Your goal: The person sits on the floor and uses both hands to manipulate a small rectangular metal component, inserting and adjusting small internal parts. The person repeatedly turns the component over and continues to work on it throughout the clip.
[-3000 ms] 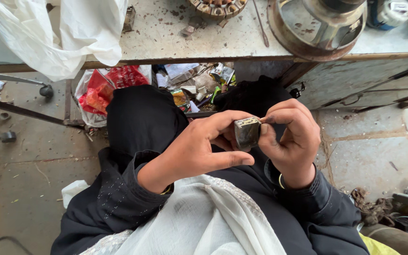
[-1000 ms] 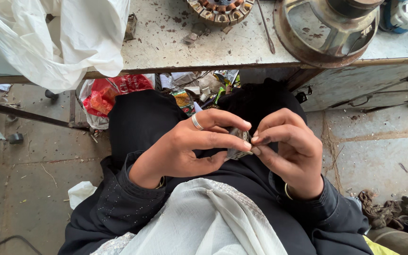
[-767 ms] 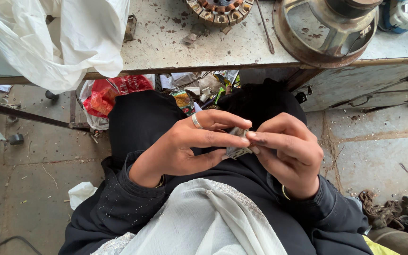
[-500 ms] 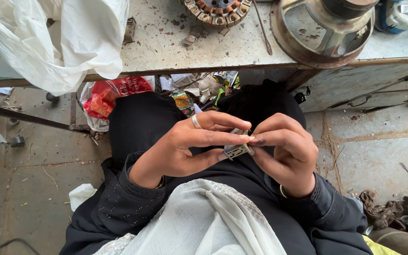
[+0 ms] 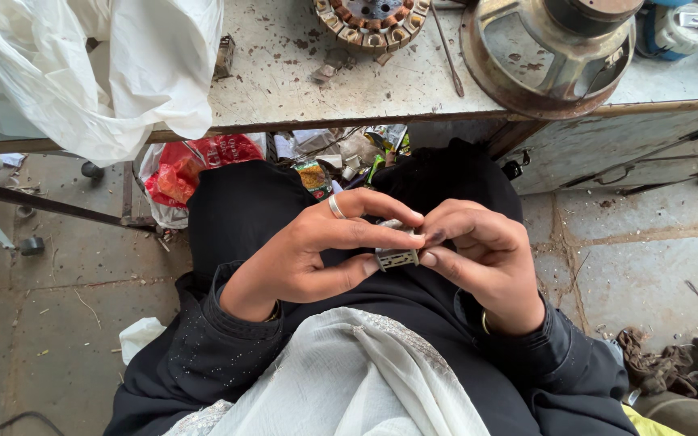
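Between the two hands, above the lap, sits a small grey slotted metal block (image 5: 396, 257), pinched from both sides. On its left side the left hand (image 5: 317, 250) grips it, thumb beneath and fingers (image 5: 381, 218) curled over the top; a silver ring (image 5: 337, 207) sits on one finger. From the right, the right hand (image 5: 486, 258) closes its fingertips on the block's right edge and top, with a thin bangle (image 5: 485, 323) at the wrist. Both hands wear black sleeves (image 5: 203, 355), and a white cloth (image 5: 349, 379) lies over the near part of the lap. Beyond the knees, at the far side, runs a scuffed, paint-flecked metal bench (image 5: 300, 73). On it stand a round copper-wound stator (image 5: 369, 18) and, further right, a rusty round metal housing (image 5: 551, 56). A white plastic sheet (image 5: 82, 64) drapes over the bench's left end. Under the bench lies a red plastic bag (image 5: 191, 165) among scraps on the stone floor (image 5: 648, 258).
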